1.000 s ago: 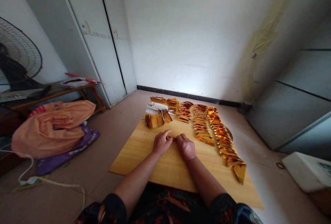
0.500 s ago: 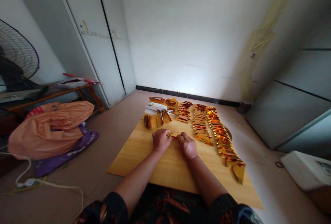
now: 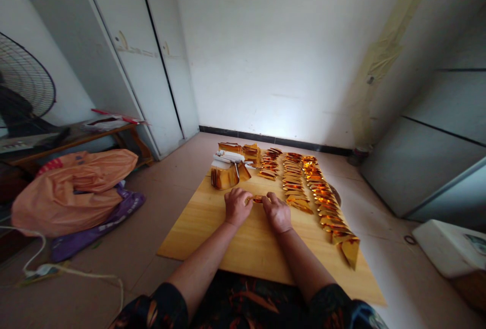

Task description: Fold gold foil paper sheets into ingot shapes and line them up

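Between my two hands is a small piece of gold foil paper, held just above the wooden board. My left hand pinches its left end. At its right end, the fingers of my right hand are closed on it. Beyond my hands, on the right side of the board, folded gold foil pieces lie overlapped in rows, and the longest row runs down toward the near right. A curved stack of gold foil sheets stands behind my left hand.
White paper rolls or strips lie by the foil stack. On the left are an orange bag, a purple bag, a cable and a fan. A white box stands at right.
The foil piece between my hands now shows more of its shiny face. My hands have shifted very slightly apart, and the view has moved a little.
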Tool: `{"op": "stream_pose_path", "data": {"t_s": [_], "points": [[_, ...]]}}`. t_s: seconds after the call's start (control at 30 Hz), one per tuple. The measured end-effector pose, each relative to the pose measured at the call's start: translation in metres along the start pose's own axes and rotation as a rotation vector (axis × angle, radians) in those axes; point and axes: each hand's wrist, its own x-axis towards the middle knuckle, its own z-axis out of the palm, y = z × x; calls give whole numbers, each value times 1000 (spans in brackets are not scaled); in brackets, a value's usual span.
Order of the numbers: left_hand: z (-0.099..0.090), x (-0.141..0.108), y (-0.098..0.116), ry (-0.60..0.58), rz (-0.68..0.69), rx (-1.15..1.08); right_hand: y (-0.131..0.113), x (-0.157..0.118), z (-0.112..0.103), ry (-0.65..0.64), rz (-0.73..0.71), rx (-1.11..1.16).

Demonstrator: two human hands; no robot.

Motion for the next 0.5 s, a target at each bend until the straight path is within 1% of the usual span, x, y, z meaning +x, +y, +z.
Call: {"op": "stream_pose_path", "data": {"t_s": [0.13, 0.23, 0.3, 0.37, 0.43, 0.5], "points": [[2, -1, 0, -22, 22, 38, -2, 0, 1, 10, -4, 24], [2, -2, 0, -25, 39, 52, -2, -3, 3, 92, 96, 99], [2, -2, -1, 2, 36, 65, 0, -7, 3, 166, 156, 183], [3, 0, -1, 42, 39, 81, 4, -12, 3, 221, 176, 303], [4, 3, 0, 74, 66, 101, 7, -14, 4, 259, 214, 484], [5, 4, 2, 93, 100, 117, 10, -14, 6, 271, 325, 720]]}}
